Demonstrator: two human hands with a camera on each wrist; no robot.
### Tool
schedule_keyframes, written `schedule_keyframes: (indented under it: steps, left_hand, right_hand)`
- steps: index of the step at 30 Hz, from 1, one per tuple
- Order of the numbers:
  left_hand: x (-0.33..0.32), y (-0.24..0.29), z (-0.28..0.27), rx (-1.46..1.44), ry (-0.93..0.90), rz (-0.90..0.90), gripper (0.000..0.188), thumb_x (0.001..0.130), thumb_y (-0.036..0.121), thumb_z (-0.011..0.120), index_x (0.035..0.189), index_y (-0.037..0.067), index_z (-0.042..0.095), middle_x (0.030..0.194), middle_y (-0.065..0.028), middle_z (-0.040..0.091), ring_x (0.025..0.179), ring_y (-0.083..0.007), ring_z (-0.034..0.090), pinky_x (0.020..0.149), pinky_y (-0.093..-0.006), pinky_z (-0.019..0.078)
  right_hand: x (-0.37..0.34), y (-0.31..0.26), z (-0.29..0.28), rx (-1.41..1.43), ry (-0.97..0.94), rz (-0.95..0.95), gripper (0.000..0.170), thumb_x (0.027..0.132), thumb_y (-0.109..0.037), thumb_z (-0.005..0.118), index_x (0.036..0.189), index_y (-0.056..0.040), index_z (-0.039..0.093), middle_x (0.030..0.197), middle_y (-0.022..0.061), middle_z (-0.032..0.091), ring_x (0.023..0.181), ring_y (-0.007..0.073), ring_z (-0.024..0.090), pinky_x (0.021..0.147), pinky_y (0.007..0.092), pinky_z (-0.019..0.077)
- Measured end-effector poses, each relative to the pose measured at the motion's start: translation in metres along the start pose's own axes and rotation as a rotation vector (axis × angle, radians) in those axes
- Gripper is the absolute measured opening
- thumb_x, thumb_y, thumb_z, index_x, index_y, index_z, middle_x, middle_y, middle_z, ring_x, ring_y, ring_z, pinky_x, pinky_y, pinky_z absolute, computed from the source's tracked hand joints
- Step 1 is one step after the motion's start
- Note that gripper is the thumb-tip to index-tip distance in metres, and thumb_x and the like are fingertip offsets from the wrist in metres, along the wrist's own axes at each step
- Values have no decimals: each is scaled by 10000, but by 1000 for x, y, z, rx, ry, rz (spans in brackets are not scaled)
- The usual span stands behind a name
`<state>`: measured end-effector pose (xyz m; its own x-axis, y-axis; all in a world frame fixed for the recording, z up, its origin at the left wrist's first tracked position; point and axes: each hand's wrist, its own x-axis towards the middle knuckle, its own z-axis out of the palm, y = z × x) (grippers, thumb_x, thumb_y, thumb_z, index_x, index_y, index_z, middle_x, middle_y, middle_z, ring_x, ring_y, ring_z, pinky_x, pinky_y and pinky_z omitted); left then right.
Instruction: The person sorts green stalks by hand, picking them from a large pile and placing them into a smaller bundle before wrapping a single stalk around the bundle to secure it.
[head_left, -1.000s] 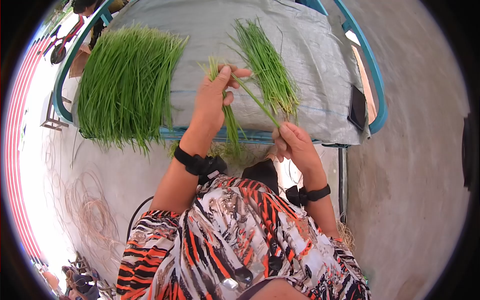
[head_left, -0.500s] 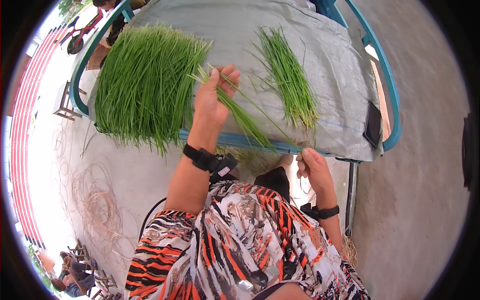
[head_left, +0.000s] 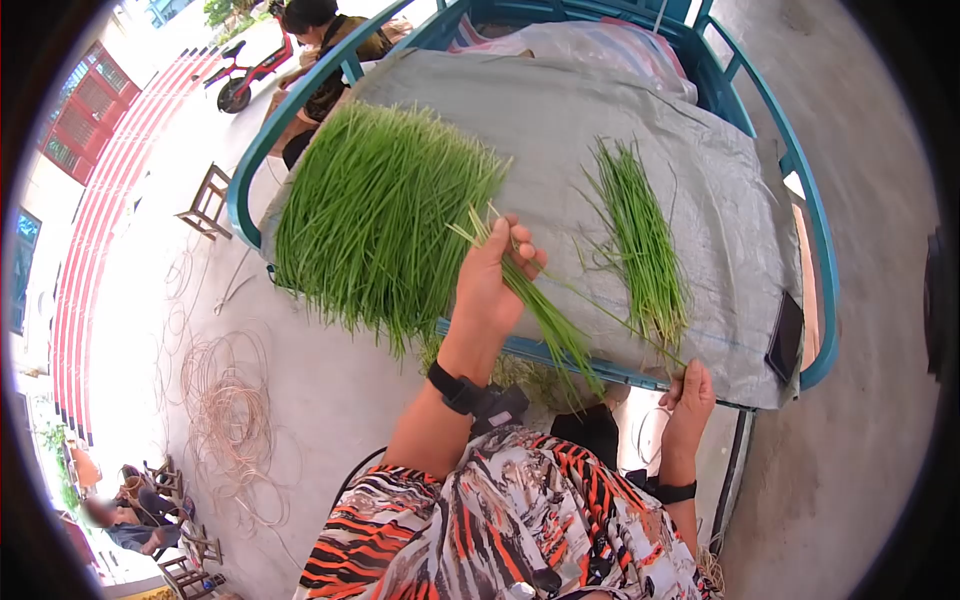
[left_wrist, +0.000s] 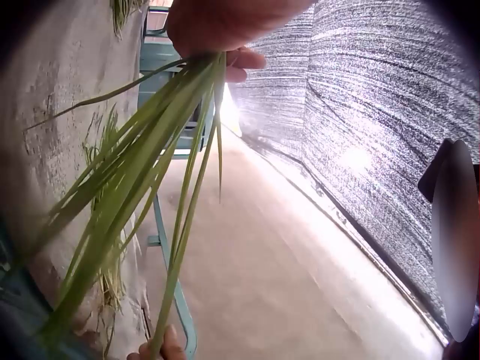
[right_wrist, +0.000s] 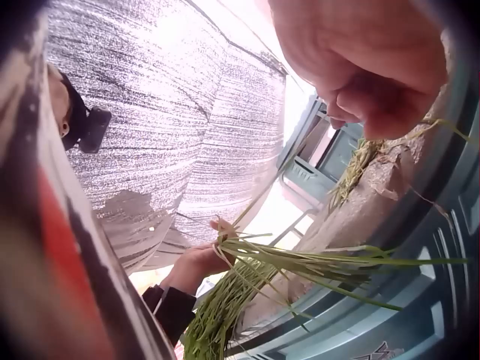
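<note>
My left hand (head_left: 492, 285) grips a small bunch of green stalks (head_left: 548, 318), pale ends up by the thumb, green ends hanging toward the sheet's near edge. One stalk runs from that bunch to my right hand (head_left: 690, 405), which pinches its tip between thumb and fingers. In the left wrist view the bunch (left_wrist: 124, 184) fans out below the left hand (left_wrist: 232, 26). The right wrist view shows the right hand (right_wrist: 367, 67) with curled fingers. A wide pile of green stalks (head_left: 385, 215) lies on the left, and a narrower pile (head_left: 640, 245) on the right.
A grey sheet (head_left: 560, 120) covers the bed of a cart with blue rails (head_left: 815, 230). A dark phone (head_left: 784, 336) lies at its right edge. Loose coiled strands (head_left: 230, 410) and a stool (head_left: 207, 203) are on the floor at left. A person sits beyond the cart's left rail.
The view has shifted, so the cart appears lower and farther right. My right hand has moved away from the left, and the stalk between them is stretched longer. The left hand still grips the bunch.
</note>
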<state>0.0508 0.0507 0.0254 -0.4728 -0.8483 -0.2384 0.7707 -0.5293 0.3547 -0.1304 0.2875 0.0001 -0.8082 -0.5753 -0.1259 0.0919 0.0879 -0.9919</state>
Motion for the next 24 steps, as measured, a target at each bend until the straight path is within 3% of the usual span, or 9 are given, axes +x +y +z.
schedule_keyframes:
  steps: [5,6,9,10,13,15,16,19,24]
  left_hand:
    - [-10,34,-11,-13,-26,122,151,976,187,489,1050,57,506,802,0,541,602,-82,436,541,-233,423]
    - [-12,43,-12,37,-5,134,150,976,184,490,1047,53,505,790,4,529,604,-80,433,536,-230,415]
    - [-14,61,-8,277,69,163,156,970,179,503,1026,34,515,706,18,464,547,-56,385,451,-202,335]
    - [-14,67,-6,380,99,195,159,969,181,505,1021,31,518,693,21,455,530,-50,372,432,-197,316]
    - [-10,76,13,679,163,252,178,966,200,504,1000,26,524,649,35,434,479,-29,330,384,-182,259]
    - [-3,84,26,895,174,196,177,970,205,490,997,34,525,647,41,432,481,-22,327,387,-174,253]
    - [5,89,26,1112,164,214,187,957,203,488,956,20,523,635,24,435,514,-46,375,431,-217,321]
    - [49,98,12,1767,109,599,204,923,194,504,895,-8,500,661,-72,501,576,-185,479,543,-336,414]
    - [131,93,-6,2014,200,642,243,854,192,554,872,-36,473,803,-238,553,808,-424,533,752,-482,432]
  right_hand:
    - [6,-6,-7,-49,-7,-22,342,984,-297,477,702,-106,448,519,-39,379,457,47,366,445,212,360]
    - [7,-7,-15,-62,-195,12,285,973,-263,483,796,-49,546,660,19,527,469,62,425,489,216,400]
    - [-5,-12,-14,-371,-431,-165,243,944,-223,501,989,-13,615,943,98,602,571,106,532,551,227,445]
    - [-3,-9,-14,-540,-468,-328,278,908,-166,527,1133,-21,603,1160,136,555,712,145,590,596,245,471]
    - [-4,-11,-3,-638,-360,-579,232,911,-87,508,1106,11,584,1061,120,553,679,133,586,603,239,484]
    - [-1,8,-12,-571,-379,-506,221,891,-43,528,1098,8,586,1026,115,564,672,132,588,586,234,482]
    - [0,12,-13,-538,-387,-465,221,880,-21,539,1094,6,588,1009,113,570,669,131,588,577,232,480]
    - [-4,3,-12,-573,-467,-424,206,875,15,538,1075,11,589,981,111,576,642,126,585,558,230,474]
    - [-9,1,-9,-585,-469,-353,200,865,-1,572,1062,-21,602,859,95,632,597,142,600,549,250,475]
